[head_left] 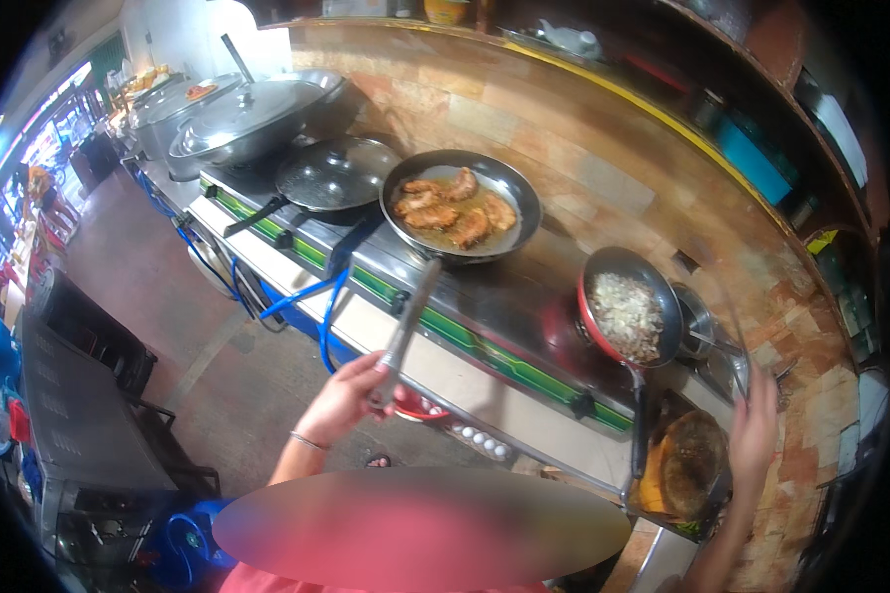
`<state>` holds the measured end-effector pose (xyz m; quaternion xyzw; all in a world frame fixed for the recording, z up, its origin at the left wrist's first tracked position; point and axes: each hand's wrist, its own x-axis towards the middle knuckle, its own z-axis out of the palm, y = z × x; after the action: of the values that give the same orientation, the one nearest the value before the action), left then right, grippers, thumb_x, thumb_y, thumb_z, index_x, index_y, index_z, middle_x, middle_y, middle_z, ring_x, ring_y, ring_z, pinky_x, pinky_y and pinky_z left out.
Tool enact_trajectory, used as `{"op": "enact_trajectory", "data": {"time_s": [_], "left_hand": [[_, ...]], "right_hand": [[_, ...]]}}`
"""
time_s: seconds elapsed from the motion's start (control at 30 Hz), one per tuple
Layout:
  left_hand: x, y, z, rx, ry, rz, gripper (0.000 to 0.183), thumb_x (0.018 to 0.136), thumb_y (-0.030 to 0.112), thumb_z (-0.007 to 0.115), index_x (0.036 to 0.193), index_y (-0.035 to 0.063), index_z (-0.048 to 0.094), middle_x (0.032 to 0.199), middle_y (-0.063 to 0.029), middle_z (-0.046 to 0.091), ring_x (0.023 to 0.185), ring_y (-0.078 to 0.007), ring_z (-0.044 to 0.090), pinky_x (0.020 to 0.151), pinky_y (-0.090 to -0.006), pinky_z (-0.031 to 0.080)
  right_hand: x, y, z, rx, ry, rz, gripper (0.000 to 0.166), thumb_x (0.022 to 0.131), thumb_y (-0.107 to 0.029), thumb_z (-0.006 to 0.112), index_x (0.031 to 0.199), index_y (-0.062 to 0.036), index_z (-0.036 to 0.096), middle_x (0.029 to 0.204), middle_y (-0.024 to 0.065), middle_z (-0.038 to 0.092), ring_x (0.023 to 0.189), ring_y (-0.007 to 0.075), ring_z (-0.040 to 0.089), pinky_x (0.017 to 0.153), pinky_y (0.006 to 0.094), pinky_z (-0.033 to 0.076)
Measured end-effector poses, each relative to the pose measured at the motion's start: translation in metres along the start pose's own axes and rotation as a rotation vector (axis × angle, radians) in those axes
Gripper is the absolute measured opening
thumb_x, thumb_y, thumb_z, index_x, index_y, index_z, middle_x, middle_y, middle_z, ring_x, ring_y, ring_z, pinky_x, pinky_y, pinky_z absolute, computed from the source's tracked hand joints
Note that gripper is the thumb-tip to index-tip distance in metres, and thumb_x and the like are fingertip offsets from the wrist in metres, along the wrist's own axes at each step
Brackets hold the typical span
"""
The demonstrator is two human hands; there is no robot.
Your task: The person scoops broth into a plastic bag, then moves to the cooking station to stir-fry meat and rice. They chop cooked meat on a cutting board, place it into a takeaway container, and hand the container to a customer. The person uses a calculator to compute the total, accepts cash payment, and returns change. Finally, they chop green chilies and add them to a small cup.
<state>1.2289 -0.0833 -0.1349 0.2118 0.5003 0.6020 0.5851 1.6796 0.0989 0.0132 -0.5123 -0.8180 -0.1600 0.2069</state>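
Observation:
My left hand is closed around a long grey metal handle. Its far end meets the near rim of a frying pan in this view; whether the two are joined is unclear. Browned meat pieces lie in oil in that pan. My right hand, blurred, is at the right beside a small metal bowl and a thin utensil; its grip is unclear. Left of it, a red-sided frying pan holds chopped white pieces over browner bits, its black handle pointing towards me.
A glass-lidded pan and large lidded metal pots stand farther left along the stove. Near my right forearm is a round, dark-topped block. White eggs sit below the counter edge. A blue hose hangs in front.

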Motion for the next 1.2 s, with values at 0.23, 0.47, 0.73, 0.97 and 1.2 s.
{"op": "enact_trajectory", "data": {"time_s": [0.23, 0.47, 0.73, 0.97, 1.2], "left_hand": [[0.008, -0.014, -0.011, -0.058, -0.188, 0.047, 0.032, 0.102, 0.028, 0.039, 0.127, 0.0085, 0.041, 0.086, -0.0023, 0.059, 0.070, -0.0105, 0.057, 0.058, -0.0238, 0.046], [0.018, -0.023, -0.020, -0.072, -0.298, -0.007, 0.037, 0.102, 0.028, 0.039, 0.133, 0.0090, 0.034, 0.089, -0.0052, 0.058, 0.072, -0.0123, 0.057, 0.059, -0.0260, 0.047], [0.017, -0.015, -0.017, -0.092, -0.330, -0.006, 0.038, 0.102, 0.025, 0.039, 0.134, 0.0060, 0.031, 0.089, -0.0075, 0.057, 0.073, -0.0152, 0.058, 0.062, -0.0292, 0.051], [0.026, -0.025, -0.024, -0.099, -0.344, 0.016, 0.039, 0.101, 0.024, 0.039, 0.134, 0.0057, 0.030, 0.090, -0.0077, 0.057, 0.072, -0.0153, 0.058, 0.063, -0.0282, 0.051], [0.022, -0.019, -0.018, -0.104, -0.344, 0.012, 0.038, 0.101, 0.023, 0.040, 0.134, 0.0055, 0.031, 0.090, -0.0081, 0.058, 0.069, -0.0159, 0.059, 0.061, -0.0284, 0.051]], "right_hand": [[0.165, -0.261, 0.139, -0.228, 0.060, -0.804, 0.045, 0.080, -0.006, 0.053, 0.125, -0.0071, 0.056, 0.089, 0.0118, 0.057, 0.078, 0.0283, 0.059, 0.063, 0.0394, 0.051], [0.179, -0.335, 0.206, -0.334, 0.152, -0.697, 0.045, 0.080, -0.010, 0.054, 0.125, -0.0104, 0.058, 0.089, 0.0092, 0.057, 0.080, 0.0229, 0.059, 0.058, 0.0353, 0.051], [0.175, -0.365, 0.229, -0.394, 0.120, -0.579, 0.036, 0.081, -0.014, 0.055, 0.116, -0.0077, 0.061, 0.084, 0.0075, 0.062, 0.078, 0.0224, 0.062, 0.059, 0.0353, 0.053], [0.192, -0.321, 0.197, -0.267, -0.088, -0.591, 0.029, 0.083, -0.006, 0.051, 0.109, -0.0007, 0.062, 0.075, 0.0166, 0.063, 0.069, 0.0314, 0.066, 0.058, 0.0417, 0.055], [0.223, -0.292, 0.152, 0.303, -0.452, -0.256, 0.036, 0.084, -0.006, 0.054, 0.119, -0.0076, 0.063, 0.069, 0.0114, 0.065, 0.061, 0.0198, 0.063, 0.056, 0.0369, 0.050]]}}
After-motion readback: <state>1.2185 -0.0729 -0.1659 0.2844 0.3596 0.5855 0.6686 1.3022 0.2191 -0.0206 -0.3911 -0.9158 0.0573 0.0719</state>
